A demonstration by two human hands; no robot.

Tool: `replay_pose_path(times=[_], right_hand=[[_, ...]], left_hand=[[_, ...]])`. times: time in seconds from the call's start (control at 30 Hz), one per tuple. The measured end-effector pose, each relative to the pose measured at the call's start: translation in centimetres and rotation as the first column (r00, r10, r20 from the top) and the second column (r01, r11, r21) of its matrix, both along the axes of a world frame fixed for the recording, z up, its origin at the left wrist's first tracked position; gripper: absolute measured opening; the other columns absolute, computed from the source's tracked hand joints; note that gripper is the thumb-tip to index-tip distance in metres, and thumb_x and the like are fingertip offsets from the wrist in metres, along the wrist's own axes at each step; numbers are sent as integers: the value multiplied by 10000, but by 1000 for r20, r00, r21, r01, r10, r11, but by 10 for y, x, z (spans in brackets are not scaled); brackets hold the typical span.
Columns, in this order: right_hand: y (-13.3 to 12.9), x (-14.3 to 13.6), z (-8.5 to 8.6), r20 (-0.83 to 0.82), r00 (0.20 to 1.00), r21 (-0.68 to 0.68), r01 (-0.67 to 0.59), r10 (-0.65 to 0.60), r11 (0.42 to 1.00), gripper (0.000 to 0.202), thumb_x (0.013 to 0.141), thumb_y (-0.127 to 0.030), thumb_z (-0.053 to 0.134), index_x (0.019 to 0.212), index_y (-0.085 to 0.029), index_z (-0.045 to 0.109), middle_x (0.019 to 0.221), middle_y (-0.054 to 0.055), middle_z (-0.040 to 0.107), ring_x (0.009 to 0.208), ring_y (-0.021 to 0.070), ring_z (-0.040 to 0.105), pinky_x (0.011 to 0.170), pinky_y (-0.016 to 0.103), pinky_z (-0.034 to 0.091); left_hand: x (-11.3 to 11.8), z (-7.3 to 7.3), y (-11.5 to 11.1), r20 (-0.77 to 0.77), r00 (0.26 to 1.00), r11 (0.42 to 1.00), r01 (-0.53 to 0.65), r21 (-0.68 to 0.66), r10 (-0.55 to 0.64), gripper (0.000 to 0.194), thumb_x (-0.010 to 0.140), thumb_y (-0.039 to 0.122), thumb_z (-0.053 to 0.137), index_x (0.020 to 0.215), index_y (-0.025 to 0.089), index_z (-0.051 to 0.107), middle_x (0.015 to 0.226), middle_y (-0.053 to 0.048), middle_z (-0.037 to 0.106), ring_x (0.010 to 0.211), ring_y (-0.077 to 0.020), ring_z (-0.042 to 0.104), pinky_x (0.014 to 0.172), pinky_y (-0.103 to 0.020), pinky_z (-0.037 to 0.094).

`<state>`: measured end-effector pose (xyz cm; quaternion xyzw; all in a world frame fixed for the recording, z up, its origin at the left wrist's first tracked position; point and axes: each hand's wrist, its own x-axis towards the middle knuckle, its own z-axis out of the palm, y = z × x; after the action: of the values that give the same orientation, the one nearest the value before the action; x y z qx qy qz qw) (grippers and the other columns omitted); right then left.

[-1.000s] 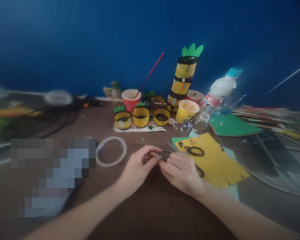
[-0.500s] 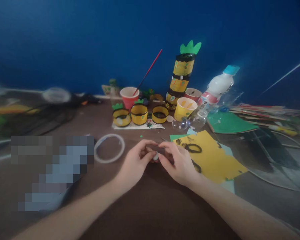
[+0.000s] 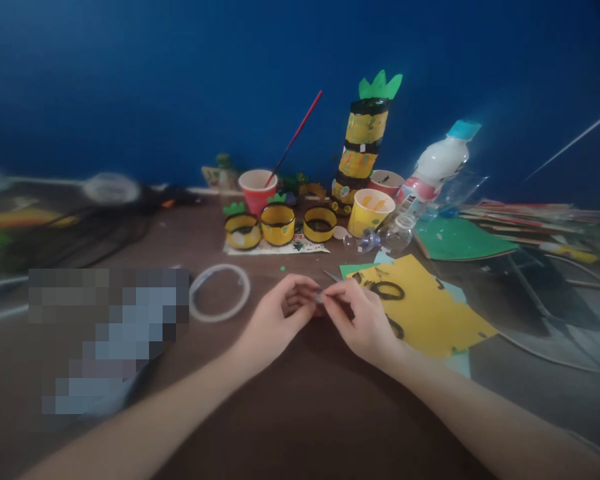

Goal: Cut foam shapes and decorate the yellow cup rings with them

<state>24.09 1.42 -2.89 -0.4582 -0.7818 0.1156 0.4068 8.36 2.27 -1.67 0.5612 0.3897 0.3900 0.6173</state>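
Over the dark table (image 3: 300, 413), my left hand (image 3: 285, 313) and my right hand (image 3: 363, 317) meet at their fingertips. A small pale piece (image 3: 320, 298) is pinched by the thumb and finger of my right hand. My left hand is curled round beside it, its thumb and fingers close to the piece; whether they grip it is hard to see. Right of my hands lies a yellow sheet (image 3: 430, 307) with black ring marks. Three yellow rings with black edges, one of them a middle ring (image 3: 278, 225), stand behind my hands on white paper (image 3: 280, 249).
A red cup (image 3: 258, 197) with a brush, a yellow cup (image 3: 370, 217), a tall yellow-and-black tube (image 3: 363, 133) and a leaning white bottle (image 3: 443, 160) stand at the back. A tape roll (image 3: 195, 293) lies left, green board (image 3: 460, 240) right.
The pale piece has shifted slightly up and right, from near my left thumb to between my right fingertips. My left thumb has drawn back a little from it. The view has tilted slightly.
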Motion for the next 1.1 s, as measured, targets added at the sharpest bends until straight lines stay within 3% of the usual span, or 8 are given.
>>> replay_pose_path(times=[0.2, 0.33, 0.53, 0.77, 1.1], right_hand=[[-1, -1, 3, 6, 1000, -71, 1, -1, 997, 37, 838, -205, 456, 807, -188, 468, 651, -10, 584, 573, 103, 561, 543, 204, 407], [0, -1, 5, 26, 1000, -82, -3, 5, 997, 52, 842, -219, 457, 800, -191, 469, 646, -13, 580, 570, 101, 554, 534, 199, 398], [0, 0, 4, -24, 999, -61, 29, -31, 998, 27, 843, -188, 451, 858, -194, 473, 630, -24, 574, 551, 93, 548, 539, 195, 406], [1, 0, -1, 36, 998, 43, -53, 51, 998, 148, 826, -157, 484, 954, -193, 549, 799, 18, 653, 691, 117, 591, 642, 222, 453], [2, 0, -4, 26, 999, 7, -29, 28, 1000, 131, 832, -196, 488, 858, -177, 615, 710, 28, 658, 625, 123, 592, 575, 229, 449]], left_hand=[[-2, 5, -1, -295, 955, 994, 56, 96, -26, 112, 802, 269, 501, 778, 172, 551, 716, 10, 595, 701, -119, 555, 676, -243, 424], [-2, 9, -2, -316, 949, 991, 52, 121, -11, 110, 803, 247, 489, 750, 169, 546, 700, 17, 590, 685, -112, 545, 653, -226, 409], [-3, 4, -2, -295, 955, 995, -2, 99, 32, 124, 816, 273, 466, 765, 178, 526, 679, 23, 579, 685, -116, 555, 676, -235, 417], [-2, 2, -1, -255, 964, 990, -49, 130, 81, 70, 798, 191, 471, 807, 179, 539, 736, 21, 587, 722, -107, 565, 708, -223, 432], [-3, -1, -4, -429, 890, 964, -43, 261, 156, 99, 813, 230, 462, 766, 187, 537, 699, 17, 593, 674, -123, 569, 657, -248, 425]])
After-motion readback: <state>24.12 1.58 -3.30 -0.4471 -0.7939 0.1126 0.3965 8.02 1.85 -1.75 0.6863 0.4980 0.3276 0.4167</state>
